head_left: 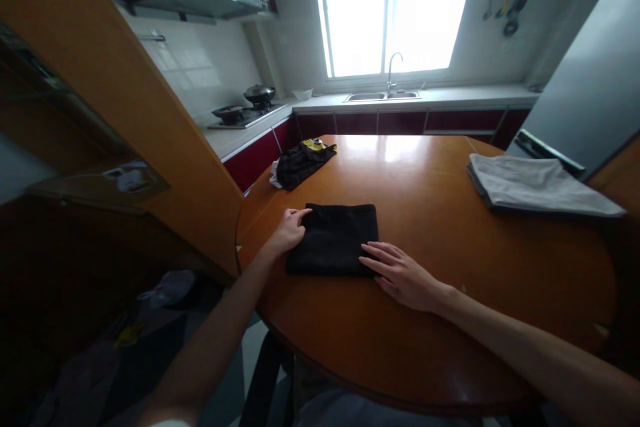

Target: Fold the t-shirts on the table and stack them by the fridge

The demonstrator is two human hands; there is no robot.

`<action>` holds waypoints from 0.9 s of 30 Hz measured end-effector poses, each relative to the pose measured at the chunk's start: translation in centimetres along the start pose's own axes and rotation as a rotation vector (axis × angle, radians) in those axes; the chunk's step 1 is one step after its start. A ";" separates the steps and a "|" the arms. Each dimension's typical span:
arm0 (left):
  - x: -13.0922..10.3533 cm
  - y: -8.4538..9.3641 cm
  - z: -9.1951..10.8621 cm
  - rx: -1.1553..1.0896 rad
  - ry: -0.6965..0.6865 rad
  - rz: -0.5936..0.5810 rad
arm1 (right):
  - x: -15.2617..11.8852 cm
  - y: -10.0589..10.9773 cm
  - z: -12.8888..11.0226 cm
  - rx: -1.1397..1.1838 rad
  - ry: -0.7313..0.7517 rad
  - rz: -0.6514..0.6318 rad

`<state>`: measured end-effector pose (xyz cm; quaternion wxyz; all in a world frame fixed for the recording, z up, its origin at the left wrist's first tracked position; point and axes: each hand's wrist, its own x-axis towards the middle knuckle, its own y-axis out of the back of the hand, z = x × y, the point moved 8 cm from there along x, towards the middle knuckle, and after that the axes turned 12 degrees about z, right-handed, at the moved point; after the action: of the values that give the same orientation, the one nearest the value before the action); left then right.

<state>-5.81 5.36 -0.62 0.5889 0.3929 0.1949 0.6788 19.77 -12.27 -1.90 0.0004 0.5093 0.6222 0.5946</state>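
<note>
A black folded cloth (pixel 337 240) lies flat in a rough rectangle near the left side of the table. My left hand (pixel 290 230) rests at its upper left corner, index finger stretched over the edge and the thumb apart from it; the other fingers are partly hidden. On the cloth's lower right edge lies my right hand (pixel 400 273), open, its fingers spread and the fingertips touching the fabric.
The brown wooden table (pixel 425 213) has a rounded edge. A crumpled black garment with yellow and white parts (pixel 305 163) lies at its far left. Folded grey cloth (pixel 535 183) is stacked at the right. Beyond are a sink (pixel 367 97) and a stove (pixel 245 118).
</note>
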 end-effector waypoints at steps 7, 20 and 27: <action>-0.9 -3.7 4.6 0.164 -0.379 -0.113 | 0.0 -0.1 -0.1 -0.008 0.007 -0.025; -1.9 -5.9 2.4 0.253 -0.302 -0.168 | 2.2 2.4 3.8 0.071 -0.203 0.147; -2.1 -5.8 2.5 0.265 -0.286 -0.176 | 9.8 -2.2 7.9 -0.213 -0.479 0.068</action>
<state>-0.16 4.23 -3.97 0.6107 0.5406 0.2303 0.5308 18.45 0.32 0.06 0.1812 0.6531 0.5209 0.5189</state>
